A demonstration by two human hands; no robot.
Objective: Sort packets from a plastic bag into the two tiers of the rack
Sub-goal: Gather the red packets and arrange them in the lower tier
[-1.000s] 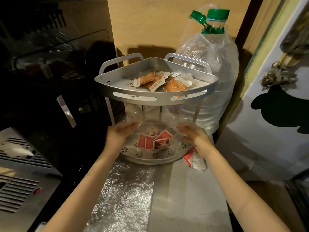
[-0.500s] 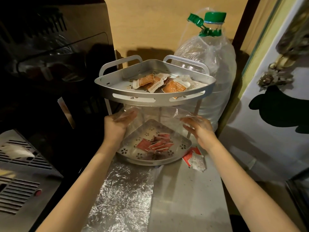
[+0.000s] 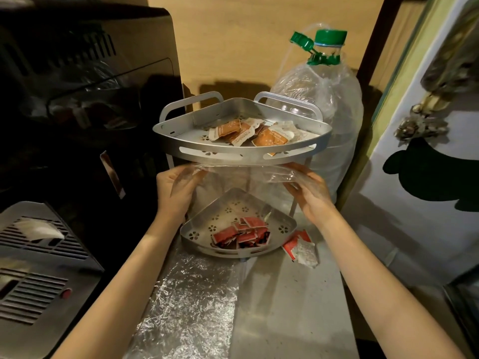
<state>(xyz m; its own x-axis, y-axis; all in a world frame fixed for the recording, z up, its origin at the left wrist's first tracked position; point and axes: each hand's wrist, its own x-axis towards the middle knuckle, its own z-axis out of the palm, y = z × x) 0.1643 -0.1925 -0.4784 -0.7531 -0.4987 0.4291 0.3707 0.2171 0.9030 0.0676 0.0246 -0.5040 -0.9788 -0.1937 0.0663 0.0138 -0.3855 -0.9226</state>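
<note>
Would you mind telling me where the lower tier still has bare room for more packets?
The lower tier is bare along its left side and back corner, bordered by the rim and the red packets. The front right is crowded by that pile. Outside the rack, two packets lie on the counter at the tier's right.

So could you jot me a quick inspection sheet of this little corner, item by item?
Surface: metal counter, crinkled foil sheet laid on its left part.
Job's things: two-tier rack; orange packets on the top tier, red packets on the bottom tier; clear plastic bag stretched between both hands.
Clutter: stray packets on the counter, right of the rack.
Fingers: left hand and right hand each grip a bag edge.
Cables: nothing seen.
Surroundings: large water bottle with a green cap behind the rack; vented appliance at left.
</note>
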